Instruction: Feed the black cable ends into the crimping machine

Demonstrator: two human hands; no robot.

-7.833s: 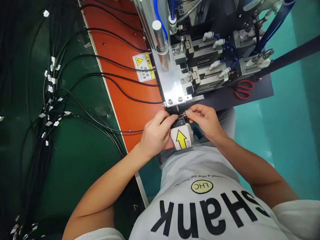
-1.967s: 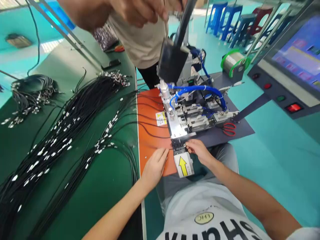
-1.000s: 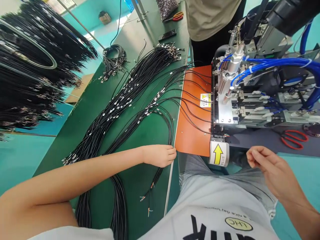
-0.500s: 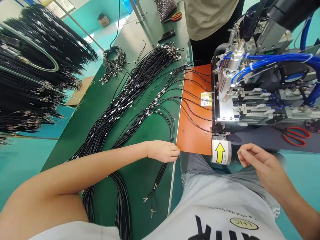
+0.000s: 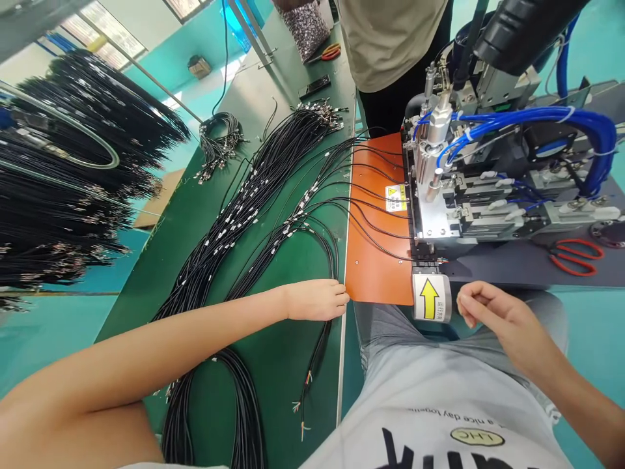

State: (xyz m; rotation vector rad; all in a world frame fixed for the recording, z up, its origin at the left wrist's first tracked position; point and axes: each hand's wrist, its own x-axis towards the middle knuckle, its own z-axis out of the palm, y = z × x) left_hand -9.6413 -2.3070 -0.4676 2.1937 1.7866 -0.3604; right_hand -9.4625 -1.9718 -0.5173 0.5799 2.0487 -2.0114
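My left hand (image 5: pixel 316 299) rests on the green bench at its right edge, fingers curled down onto a bundle of black cables (image 5: pixel 319 339) whose stripped ends (image 5: pixel 301 407) lie near the front edge. My right hand (image 5: pixel 493 317) hovers in the air just right of the white block with a yellow arrow (image 5: pixel 430 297), fingers loosely curled and nothing visible in them. Several black cables (image 5: pixel 375 221) run across the orange plate (image 5: pixel 374 277) into the metal machine (image 5: pixel 439 208).
Long bundles of black cables with metal ends (image 5: pixel 244 208) spread over the green bench (image 5: pixel 205 215). More cable bundles hang at the left (image 5: pixel 58 189). Red scissors (image 5: pixel 571 255) lie on the dark machine base. Another person (image 5: pixel 390 45) stands at the far end.
My left hand has left the machine and gone down-left onto the cable bundle at the bench edge. My right hand drew back from the machine and now drifts slightly left toward the arrow block.
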